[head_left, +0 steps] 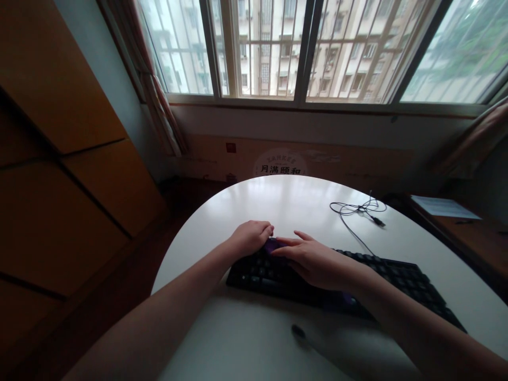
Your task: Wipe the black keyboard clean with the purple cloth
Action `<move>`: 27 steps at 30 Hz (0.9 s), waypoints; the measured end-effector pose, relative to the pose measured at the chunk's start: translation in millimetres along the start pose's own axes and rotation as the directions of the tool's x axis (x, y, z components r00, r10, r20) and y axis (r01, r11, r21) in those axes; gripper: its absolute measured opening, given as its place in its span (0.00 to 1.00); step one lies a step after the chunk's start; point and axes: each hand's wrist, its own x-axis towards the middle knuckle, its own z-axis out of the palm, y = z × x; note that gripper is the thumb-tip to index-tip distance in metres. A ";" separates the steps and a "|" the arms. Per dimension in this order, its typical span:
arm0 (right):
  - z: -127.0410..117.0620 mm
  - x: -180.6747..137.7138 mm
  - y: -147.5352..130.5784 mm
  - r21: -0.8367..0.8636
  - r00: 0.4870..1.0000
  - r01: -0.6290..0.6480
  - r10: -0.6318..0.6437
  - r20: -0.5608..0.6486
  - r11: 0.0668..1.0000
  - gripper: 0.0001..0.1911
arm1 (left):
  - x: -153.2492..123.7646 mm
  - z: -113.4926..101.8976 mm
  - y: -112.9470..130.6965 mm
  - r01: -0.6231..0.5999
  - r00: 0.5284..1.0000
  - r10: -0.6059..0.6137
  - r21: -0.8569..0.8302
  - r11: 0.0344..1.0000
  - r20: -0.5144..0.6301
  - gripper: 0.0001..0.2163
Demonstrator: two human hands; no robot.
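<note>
1. The keyboard, black and long, lies flat on the white round table. It runs from the middle of the table toward the right edge, slanting nearer as it goes. That probably puts its left end within easy reach of both hands.
2. The left hand sits at the keyboard's far left corner, its fingers curled under into a nearly closed grip. The fingertips meet a small purple piece there. I cannot tell whether they pinch it or only press against it.
3. The right hand lies palm down across the key rows with its grip open and flat, holding nothing. Its fingertips point left and touch the same purple piece. The flat hand seems to weigh the keyboard down and keep it steady.
4. The keyboard's cable trails toward the far right edge of the table and ends in a loose tangle with its plug free, so nothing tugs on the keyboard.
5. A small dark object lies alone near the table's near edge, just in front of the keyboard. It is too blurred to name.
6. Beyond the far edge, a cardboard box leans against the wall under the window.
</note>
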 end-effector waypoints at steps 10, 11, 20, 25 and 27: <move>-23.2 -11.9 12.7 0.041 0.996 -0.091 0.092 -0.021 0.995 0.24 | -0.5 -3.1 -1.1 -0.017 1.000 0.017 -0.049 0.999 -0.003 0.17; -25.1 -13.1 14.2 0.063 0.995 -0.098 0.099 -0.018 0.993 0.23 | -0.3 -3.2 -1.3 -0.026 1.000 0.026 -0.047 0.999 0.000 0.17; -12.0 -7.3 0.3 0.043 0.999 -0.001 -0.001 0.042 0.999 0.26 | 0.2 -2.3 -0.4 -0.049 0.999 0.049 0.010 0.999 0.016 0.17; -14.1 -12.7 -3.1 -0.042 0.998 -0.034 0.036 0.051 0.999 0.26 | 1.4 -1.0 -1.5 -0.065 0.998 0.064 0.023 0.998 0.020 0.16; -13.5 -12.8 -3.8 -0.063 0.998 -0.044 0.047 0.052 0.997 0.26 | 1.4 -0.7 -1.5 -0.068 0.998 0.068 0.034 0.997 0.019 0.17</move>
